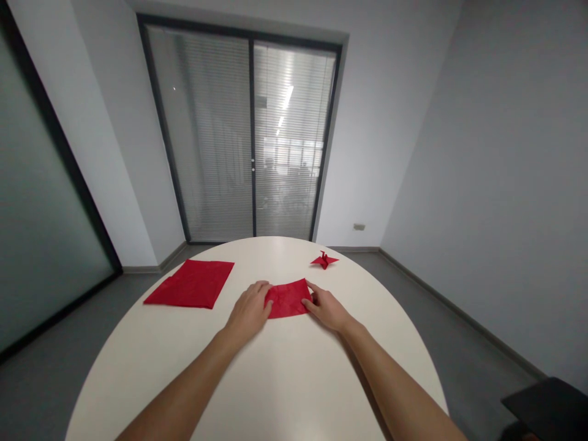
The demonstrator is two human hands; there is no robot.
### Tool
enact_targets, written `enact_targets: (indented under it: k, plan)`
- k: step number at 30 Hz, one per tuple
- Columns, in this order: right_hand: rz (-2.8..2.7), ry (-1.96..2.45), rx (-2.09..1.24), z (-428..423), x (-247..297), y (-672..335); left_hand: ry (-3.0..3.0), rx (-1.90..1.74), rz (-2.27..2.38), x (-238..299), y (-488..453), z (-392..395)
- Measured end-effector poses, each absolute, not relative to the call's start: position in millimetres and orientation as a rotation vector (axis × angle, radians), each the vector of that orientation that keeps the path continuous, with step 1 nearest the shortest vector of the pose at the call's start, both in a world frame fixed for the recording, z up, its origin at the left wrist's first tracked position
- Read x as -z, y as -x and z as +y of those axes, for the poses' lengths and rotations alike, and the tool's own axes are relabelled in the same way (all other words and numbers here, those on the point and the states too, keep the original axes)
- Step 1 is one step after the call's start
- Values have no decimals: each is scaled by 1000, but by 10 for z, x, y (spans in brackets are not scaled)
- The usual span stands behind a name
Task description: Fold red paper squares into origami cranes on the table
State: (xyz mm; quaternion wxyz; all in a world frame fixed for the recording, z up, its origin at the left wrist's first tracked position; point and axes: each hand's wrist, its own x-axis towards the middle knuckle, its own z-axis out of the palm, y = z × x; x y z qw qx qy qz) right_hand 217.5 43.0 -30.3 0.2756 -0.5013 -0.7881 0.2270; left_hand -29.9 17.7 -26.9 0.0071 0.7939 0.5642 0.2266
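- State: left hand [248, 308] has the left edge of the small red paper [288, 299], thumb on top, fingers curled at the far side. Right hand [328, 308] pinches the right edge near the far corner, small gap between thumb and index.
- Position: small paper sits between the hands, mid-table, over the white table [275, 380]. Can't tell if it's flat down or slightly lifted; far edge slants up to the right.
- Risk, skew: edges could end up misaligned if one hand pulls harder than the other. Slant at the far edge hints at it.
- Risk, tear: paper looks thin and a bit wrinkled. Hands pulling apart would load the edges; right corner is likely the weak spot, given the pinch there.
- Risk, stray creases: thumb pressing on an unsupported middle would mark it. Layer count not readable from here.
- Risk, slip: tabletop looks smooth, so the paper could slide or swivel if either hand lets go early.
- Risk, knock: red paper bird [324, 260] stands just beyond the right hand. A forward reach could tip it or bend a wing.
- Risk, drag: big red sheet [195, 284] lies left, apart from the left hand; a wide sweep could shift it.
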Motion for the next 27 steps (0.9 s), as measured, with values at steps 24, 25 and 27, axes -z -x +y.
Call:
enact_targets:
  k: [24,25,27]
  plan:
    - [-2513,1507,-389,213,383,-1663,-2438,-304,1803,623,250,276]
    - [-2501,1530,-382,215,377,-1672,-2416,-280,1848,611,267,282]
    - [-2480,1557,-377,217,373,-1692,-2379,-243,1917,594,304,292]
